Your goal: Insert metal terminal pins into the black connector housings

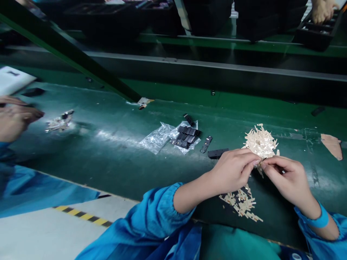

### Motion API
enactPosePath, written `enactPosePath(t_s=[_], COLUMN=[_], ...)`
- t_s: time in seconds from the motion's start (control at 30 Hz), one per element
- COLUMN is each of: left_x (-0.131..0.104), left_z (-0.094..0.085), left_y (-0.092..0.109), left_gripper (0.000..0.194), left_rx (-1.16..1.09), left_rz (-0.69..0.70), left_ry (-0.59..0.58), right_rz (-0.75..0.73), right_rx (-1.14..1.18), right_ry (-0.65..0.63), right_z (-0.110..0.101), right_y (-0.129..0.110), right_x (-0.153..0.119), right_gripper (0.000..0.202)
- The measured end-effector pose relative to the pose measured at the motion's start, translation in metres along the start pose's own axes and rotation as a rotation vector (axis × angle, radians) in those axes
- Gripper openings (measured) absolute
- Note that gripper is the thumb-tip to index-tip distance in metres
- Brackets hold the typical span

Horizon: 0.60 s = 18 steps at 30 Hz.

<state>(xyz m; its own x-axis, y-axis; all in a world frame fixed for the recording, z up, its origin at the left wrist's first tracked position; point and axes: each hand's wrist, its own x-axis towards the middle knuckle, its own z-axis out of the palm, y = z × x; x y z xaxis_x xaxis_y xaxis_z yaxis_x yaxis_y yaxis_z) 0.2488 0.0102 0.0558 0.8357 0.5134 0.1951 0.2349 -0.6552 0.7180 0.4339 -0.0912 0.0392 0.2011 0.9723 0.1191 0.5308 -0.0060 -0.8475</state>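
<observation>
My left hand (236, 169) and my right hand (287, 177) meet at their fingertips, both closed in a pinch. Whatever they pinch is too small and too covered by the fingers to name. Just beyond the fingertips lies a heap of small pale flat strips (260, 140). A looser scatter of similar strips (242, 204) lies nearer my body, below the left wrist. Beside my left hand a black flat bar (217, 154) rests on the green table. Farther left are a single black slotted piece (206, 144) and a pile of black pieces (186, 136) on clear plastic.
A crumpled clear bag (157, 137) lies left of the black pile. A co-worker's hands (13, 119) are at the far left, near a small shiny pile (61, 122). A green slanted post (81, 59) meets the table (108, 162). Brown paper (332, 146) lies right.
</observation>
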Motion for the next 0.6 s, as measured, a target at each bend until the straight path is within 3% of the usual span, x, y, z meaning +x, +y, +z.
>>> enactPosePath(t_s=[0.1, 0.27, 0.33, 0.5, 0.6], left_x=[0.001, 0.006, 0.007, 0.008, 0.009], left_z=[0.004, 0.013, 0.011, -0.002, -0.006], left_y=[-0.003, -0.013, -0.012, -0.004, -0.004], left_gripper=[0.03, 0.027, 0.022, 0.016, 0.012], left_rx=[0.138, 0.382, 0.258, -0.309, -0.441], left_rz=[-0.01, -0.144, -0.134, -0.189, -0.232], left_ry=[-0.004, 0.002, 0.006, -0.046, -0.067], right_rz=[0.004, 0.003, 0.013, 0.013, -0.021], right_rx=[0.001, 0.03, 0.035, 0.004, -0.027], right_ry=[-0.009, -0.031, -0.055, -0.124, -0.153], right_z=[0.0, -0.003, -0.005, -0.007, -0.006], right_y=[0.0, -0.001, -0.001, -0.002, -0.002], right_x=[-0.001, -0.002, -0.002, 0.0, 0.001], right_gripper=[0.015, 0.015, 0.016, 0.02, 0.019])
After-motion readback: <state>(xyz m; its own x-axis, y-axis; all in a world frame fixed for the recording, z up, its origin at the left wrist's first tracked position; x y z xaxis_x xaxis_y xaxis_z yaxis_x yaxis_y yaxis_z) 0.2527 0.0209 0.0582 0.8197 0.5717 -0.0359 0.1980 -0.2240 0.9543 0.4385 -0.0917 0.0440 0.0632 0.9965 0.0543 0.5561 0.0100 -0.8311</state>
